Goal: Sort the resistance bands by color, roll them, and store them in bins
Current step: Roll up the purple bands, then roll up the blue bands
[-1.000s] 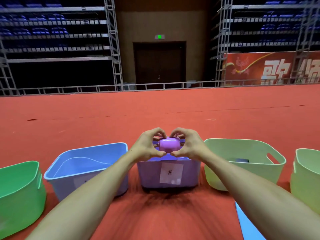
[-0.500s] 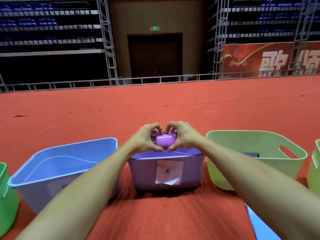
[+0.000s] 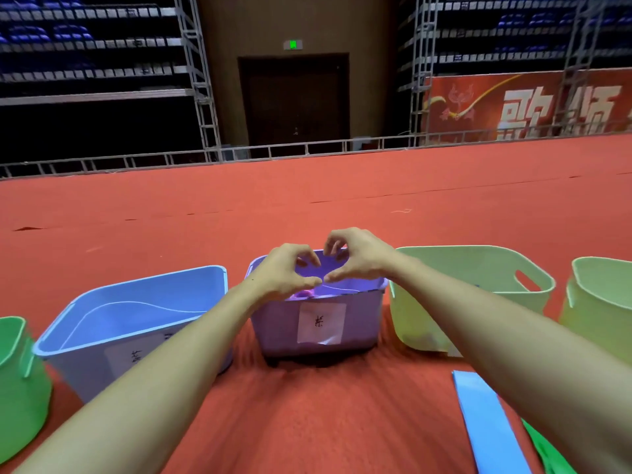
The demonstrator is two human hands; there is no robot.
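Left grip (image 3: 284,275) and right grip (image 3: 355,258) hover loosely curled, released and empty, over the smooth, round-cornered plastic purple bin (image 3: 359,323); a rolled purple band (image 3: 302,295) lies inside.

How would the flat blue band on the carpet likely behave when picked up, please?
The blue band lies thin and flat on the carpet, so it will probably droop limply and feel light. Unrolled, it seems unlikely to roll away.

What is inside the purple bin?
A purple roll shows in the bin, just under the left hand. That hand, the right hand and the front wall hide the rest.
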